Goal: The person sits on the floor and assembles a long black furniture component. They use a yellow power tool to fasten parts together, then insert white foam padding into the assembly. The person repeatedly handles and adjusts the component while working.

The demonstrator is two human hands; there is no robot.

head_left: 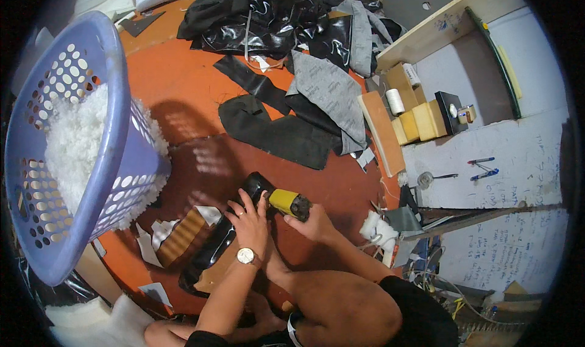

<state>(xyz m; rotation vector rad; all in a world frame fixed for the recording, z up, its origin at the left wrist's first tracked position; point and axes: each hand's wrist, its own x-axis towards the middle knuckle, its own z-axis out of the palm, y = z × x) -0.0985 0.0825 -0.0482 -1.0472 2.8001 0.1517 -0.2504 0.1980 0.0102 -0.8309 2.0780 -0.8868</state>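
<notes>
A long padded piece in glossy black covering [213, 249] lies slanting on the floor in front of me, with a tan panel at its near end. My left hand [248, 219], with a ring and a wristwatch, rests on its upper part, fingers spread. My right hand [314, 222] is closed around the dark end of a thick yellow tool [283, 199]; its exact kind cannot be made out. The tool's other end points at the far end of the black piece, close to my left fingertips. My bare knee and foot are right beside the work.
On the left stands a purple perforated basket [116, 134] of white fluffy filling [79, 146]. Dark and grey fabric pieces [274, 131] and glossy black material [256, 18] lie beyond. A white unit [487, 158] at right holds foam blocks [420, 121], a thread spool [395, 102] and pens [484, 174].
</notes>
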